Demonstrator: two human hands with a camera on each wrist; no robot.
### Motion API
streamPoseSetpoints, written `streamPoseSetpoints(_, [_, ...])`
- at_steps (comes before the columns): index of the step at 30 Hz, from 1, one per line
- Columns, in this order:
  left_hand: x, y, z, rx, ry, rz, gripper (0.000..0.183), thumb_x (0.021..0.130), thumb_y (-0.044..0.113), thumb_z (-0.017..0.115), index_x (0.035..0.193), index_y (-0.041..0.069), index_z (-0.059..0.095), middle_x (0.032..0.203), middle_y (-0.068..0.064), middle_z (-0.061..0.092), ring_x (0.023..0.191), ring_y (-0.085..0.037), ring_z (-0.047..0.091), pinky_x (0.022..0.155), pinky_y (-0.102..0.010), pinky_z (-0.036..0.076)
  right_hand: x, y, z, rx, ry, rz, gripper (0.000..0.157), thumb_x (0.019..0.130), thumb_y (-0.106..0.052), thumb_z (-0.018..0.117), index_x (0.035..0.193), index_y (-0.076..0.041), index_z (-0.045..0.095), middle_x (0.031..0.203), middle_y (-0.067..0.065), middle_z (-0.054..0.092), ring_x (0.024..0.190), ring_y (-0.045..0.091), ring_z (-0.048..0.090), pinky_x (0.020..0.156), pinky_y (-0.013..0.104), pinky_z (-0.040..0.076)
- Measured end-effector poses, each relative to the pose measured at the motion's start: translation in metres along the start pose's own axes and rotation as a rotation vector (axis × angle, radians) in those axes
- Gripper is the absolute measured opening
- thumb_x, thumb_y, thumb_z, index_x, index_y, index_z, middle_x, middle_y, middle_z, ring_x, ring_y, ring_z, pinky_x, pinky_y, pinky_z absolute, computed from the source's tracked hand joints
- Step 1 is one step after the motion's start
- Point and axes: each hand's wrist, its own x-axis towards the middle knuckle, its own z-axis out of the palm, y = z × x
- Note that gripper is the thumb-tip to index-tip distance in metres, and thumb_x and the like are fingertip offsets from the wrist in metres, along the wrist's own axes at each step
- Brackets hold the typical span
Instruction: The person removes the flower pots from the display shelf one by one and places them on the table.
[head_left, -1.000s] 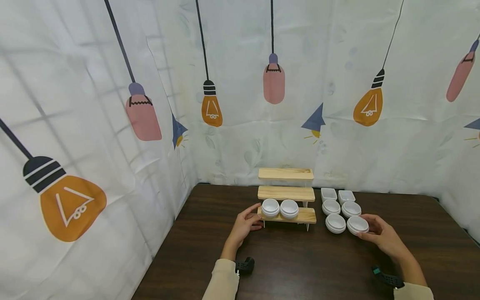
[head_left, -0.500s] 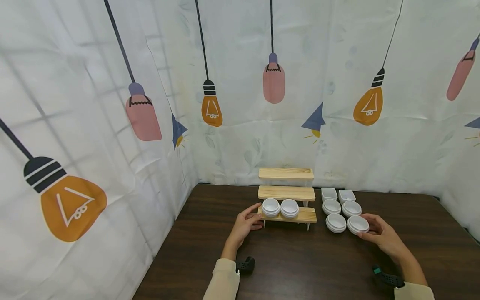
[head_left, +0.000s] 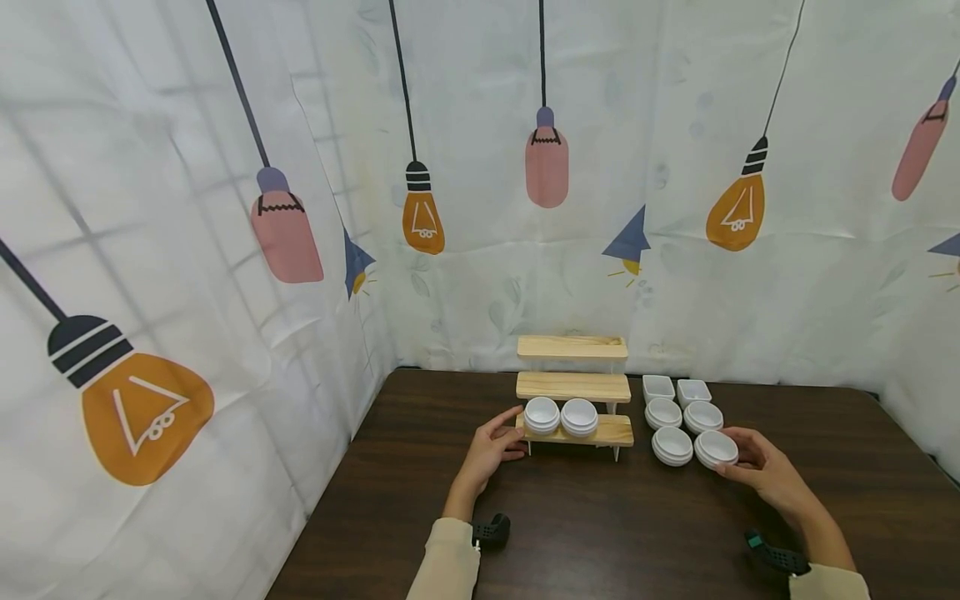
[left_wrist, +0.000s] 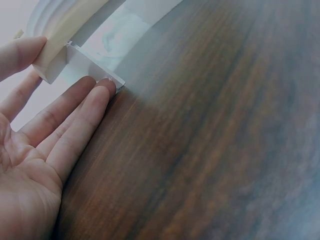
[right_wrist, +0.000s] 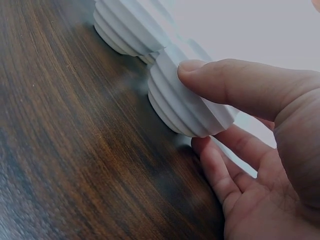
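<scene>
In the head view, a three-tier wooden display shelf has two stacks of small white round bowls on its lowest board: a left stack and a right stack. My left hand holds that board's left end; in the left wrist view, thumb and index finger meet the board end and other fingers touch the clear leg. At the right, my right hand grips the nearest right bowl stack on the table. The right wrist view has the thumb on its ribbed side, fingers beyond it.
Beside the gripped stack are more round bowl stacks. Behind them stand two square white dishes. The dark wooden table ends at a printed curtain close behind the shelf.
</scene>
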Motion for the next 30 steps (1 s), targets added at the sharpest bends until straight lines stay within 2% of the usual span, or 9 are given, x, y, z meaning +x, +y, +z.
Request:
streamPoseSetpoints(18, [-0.0011,0.0012,-0.0002,-0.002,-0.007,-0.002,0.052,0.101,0.023,0.067,0.15,0.015,0.053,0.112,-0.01,0.075,0.098,-0.034,0.074,0.086,-0.043,0.064,0.0004,-0.0015,0.0008,-0.012,0.007,-0.002,0.062,0.093,-0.016,0.076,0.143,0.003,0.044,0.111,-0.034,0.056,0.093,-0.003,0.058,0.075,0.02,0.053])
streamPoseSetpoints(30, [-0.0007,0.0006,-0.0003,-0.009,-0.005,-0.007,0.051,0.101,0.022,0.067,0.15,0.016,0.054,0.11,-0.007,0.075,0.096,-0.03,0.074,0.085,-0.041,0.064,0.0003,-0.0004,0.0008,0.002,-0.001,-0.002,0.062,0.093,-0.015,0.076,0.143,0.003,0.043,0.11,-0.032,0.057,0.093,-0.003,0.059,0.075,0.02,0.054])
